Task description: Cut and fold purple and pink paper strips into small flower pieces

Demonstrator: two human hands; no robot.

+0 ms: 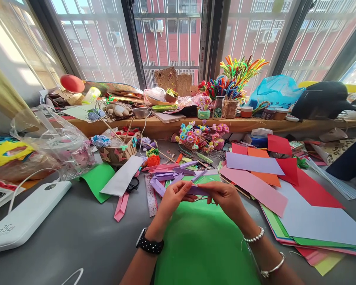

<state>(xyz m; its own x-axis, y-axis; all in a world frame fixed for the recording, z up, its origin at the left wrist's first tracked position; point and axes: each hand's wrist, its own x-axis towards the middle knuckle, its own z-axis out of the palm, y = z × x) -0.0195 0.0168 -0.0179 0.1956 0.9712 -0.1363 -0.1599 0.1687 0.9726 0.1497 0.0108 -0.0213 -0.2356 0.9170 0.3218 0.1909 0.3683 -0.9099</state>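
Note:
My left hand (175, 198) and my right hand (224, 197) together pinch a folded strip of purple paper (198, 190) just above a green sheet (201, 241) on the grey table. A black watch is on my left wrist, a pearl bracelet and a silver bangle on my right. Several more folded purple strips (172, 173) lie just beyond my fingers. A patterned ruler (150, 196) and a pink folded strip (121, 206) lie to the left of my left hand.
Coloured paper sheets (284, 186) are stacked to the right. A white power bank (23, 217) with a cable lies at left, behind it a clear plastic bag (53, 146). Baskets of paper flowers (200, 136), pipe cleaners (240, 73) and jars crowd the window ledge. Another person's dark sleeve (350, 158) is at far right.

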